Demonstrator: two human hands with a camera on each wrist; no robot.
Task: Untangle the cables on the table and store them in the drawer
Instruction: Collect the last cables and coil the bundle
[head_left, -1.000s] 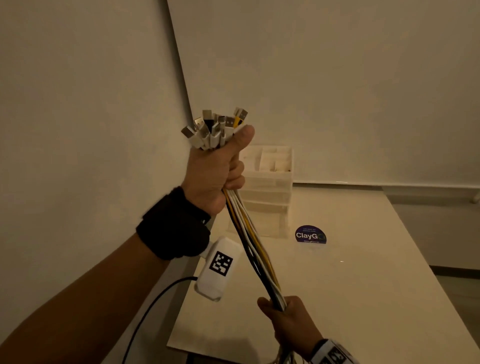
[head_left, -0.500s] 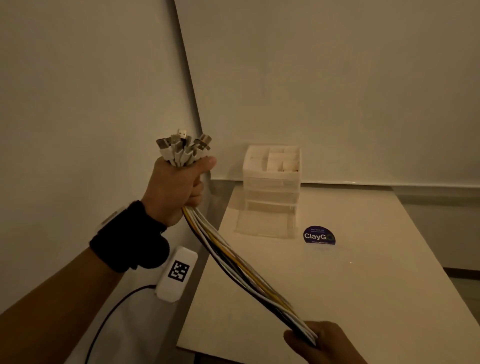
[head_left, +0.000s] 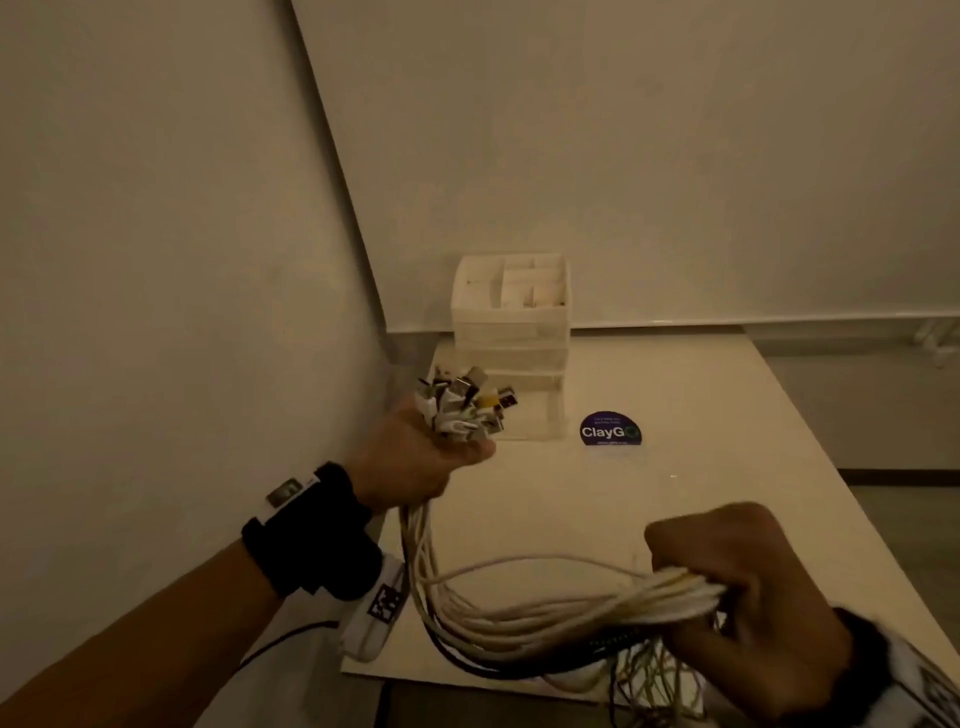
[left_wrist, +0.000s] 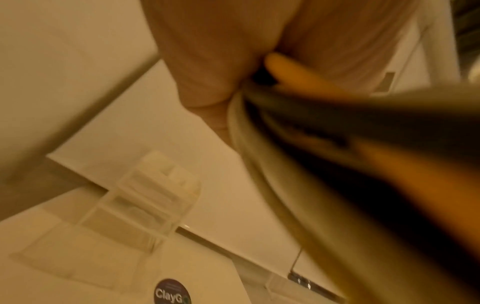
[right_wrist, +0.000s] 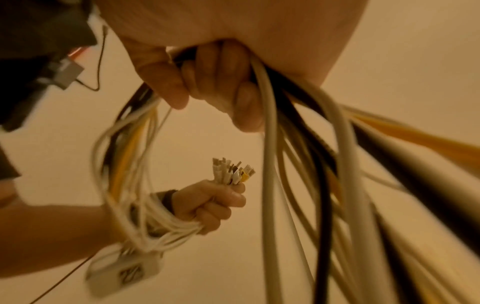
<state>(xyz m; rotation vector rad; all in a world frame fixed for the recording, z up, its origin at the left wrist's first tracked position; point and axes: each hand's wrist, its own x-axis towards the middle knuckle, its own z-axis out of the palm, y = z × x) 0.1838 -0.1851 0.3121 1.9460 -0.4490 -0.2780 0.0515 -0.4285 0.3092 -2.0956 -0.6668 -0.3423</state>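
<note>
My left hand (head_left: 415, 462) grips a bundle of white, black and yellow cables (head_left: 509, 618) just below their plugs (head_left: 465, 405), which fan out above the fist (right_wrist: 207, 205). The cables sag in a loop over the table's near edge. My right hand (head_left: 748, 592) grips the same bundle farther along (right_wrist: 270, 164), fingers curled round it; the loose ends hang below it. The clear plastic drawer unit (head_left: 511, 332) stands at the table's far left corner, its bottom drawer (head_left: 524, 410) pulled out toward me (left_wrist: 85, 242).
The white table (head_left: 727, 467) sits in a corner, with a wall close on the left and another behind. A round purple ClayGo sticker (head_left: 610, 429) lies right of the open drawer. A wrist camera and its black lead (head_left: 291, 634) hang under my left forearm.
My left hand dropped lower and forward toward the drawer unit. My right hand rose and moved right, so the taut bundle slackened into a hanging loop.
</note>
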